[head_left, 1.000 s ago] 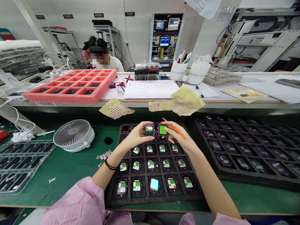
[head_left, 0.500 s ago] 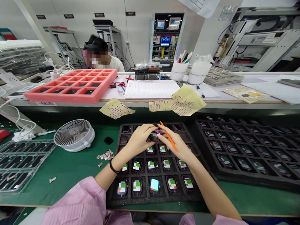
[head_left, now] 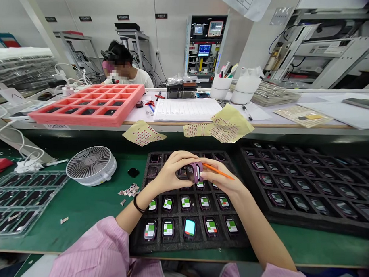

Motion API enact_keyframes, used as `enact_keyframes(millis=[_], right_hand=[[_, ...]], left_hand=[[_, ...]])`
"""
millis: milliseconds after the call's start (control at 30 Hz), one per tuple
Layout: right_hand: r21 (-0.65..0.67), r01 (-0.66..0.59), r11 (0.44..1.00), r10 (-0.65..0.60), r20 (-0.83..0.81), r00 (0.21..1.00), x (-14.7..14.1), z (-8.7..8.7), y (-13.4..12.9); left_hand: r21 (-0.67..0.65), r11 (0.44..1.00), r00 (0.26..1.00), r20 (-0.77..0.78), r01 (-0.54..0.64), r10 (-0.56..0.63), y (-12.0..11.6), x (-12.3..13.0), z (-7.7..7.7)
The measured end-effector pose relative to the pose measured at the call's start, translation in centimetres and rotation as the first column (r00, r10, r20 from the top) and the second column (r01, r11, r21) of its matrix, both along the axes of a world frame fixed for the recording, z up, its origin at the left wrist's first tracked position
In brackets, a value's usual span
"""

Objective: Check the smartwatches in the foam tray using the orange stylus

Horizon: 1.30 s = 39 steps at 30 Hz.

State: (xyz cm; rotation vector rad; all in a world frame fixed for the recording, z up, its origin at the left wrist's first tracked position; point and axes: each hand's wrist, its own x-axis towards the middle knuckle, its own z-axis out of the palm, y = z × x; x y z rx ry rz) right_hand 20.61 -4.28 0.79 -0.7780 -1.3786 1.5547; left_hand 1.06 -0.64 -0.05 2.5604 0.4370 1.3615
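Head view: purple watch now turned on edge, pinched between left hand and right hand fingertips, orange pen clamped in right fingers, above foam tray

Nothing legible. Black rectangular wall plaques with white lettering: too small to read. Likewise a white paper label on the bench edge, a ruled white paper form, and a glowing blue machine screen: characters blurred, unreadable.
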Motion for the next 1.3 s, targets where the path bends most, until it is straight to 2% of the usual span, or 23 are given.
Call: enact_keyframes(millis=[167, 367, 533, 700, 767, 833, 867, 900, 1000, 1067, 1100, 1300], right_hand=[[0.007, 0.065, 0.998, -0.065, -0.013, 0.998, -0.2, -0.1, -0.1], [0.023, 0.062, 0.998, -0.062, 0.008, 0.998, -0.8, 0.5, -0.6], [0.038, 0.105, 0.994, -0.105, 0.019, 0.994, -1.3, 0.1, -0.7], [0.149, 0.109, 0.983, -0.127, 0.119, 0.985, -1.1, 0.4, -0.9], [0.204, 0.145, 0.968, -0.175, 0.138, 0.975, -0.6, 0.8, -1.1], [0.283, 0.237, 0.929, -0.269, 0.077, 0.960, 0.0, 1.3, -1.3], [0.341, 0.299, 0.891, -0.325, 0.020, 0.945, 0.3, 1.4, -1.4], [0.412, 0.358, 0.838, -0.376, -0.040, 0.926, 0.6, 1.5, -1.6], [0.611, 0.488, 0.623, -0.476, -0.198, 0.857, 1.0, 1.2, -2.1], [0.666, 0.518, 0.537, -0.502, -0.241, 0.830, 0.9, 0.9, -2.5], [0.673, 0.524, 0.521, -0.515, -0.242, 0.822, 0.8, 0.7, -2.6], [0.675, 0.529, 0.515, -0.576, -0.185, 0.796, 0.4, 0.5, -2.8]], left_hand=[[-0.012, 1.000, 1.000, -0.002, 0.000, 0.000, -0.2, 0.1, 0.0], [-0.007, 1.000, 1.000, -0.016, -0.014, 0.013, -0.2, 0.3, -0.1], [0.000, 1.000, 0.999, -0.030, -0.015, 0.015, -0.3, 0.4, -0.2], [-0.004, 1.000, 1.000, -0.014, -0.017, 0.017, -0.3, 0.3, -0.1], [-0.006, 1.000, 1.000, 0.010, -0.014, 0.014, -0.4, 0.0, 0.2], [-0.029, 0.999, 1.000, 0.026, -0.016, 0.017, -0.5, -0.2, 0.5], [-0.048, 0.999, 0.999, 0.031, -0.019, 0.021, -0.6, -0.4, 0.7], [-0.069, 0.997, 0.999, 0.034, -0.023, 0.025, -0.7, -0.4, 0.9], [-0.097, 0.995, 0.999, 0.047, -0.019, 0.024, -0.9, -0.5, 1.1], [-0.095, 0.995, 0.998, 0.054, -0.011, 0.017, -0.9, -0.5, 1.0], [-0.095, 0.995, 0.998, 0.056, -0.012, 0.017, -0.9, -0.4, 1.0], [-0.099, 0.995, 0.998, 0.044, -0.032, 0.036, -0.9, -0.5, 0.9]])
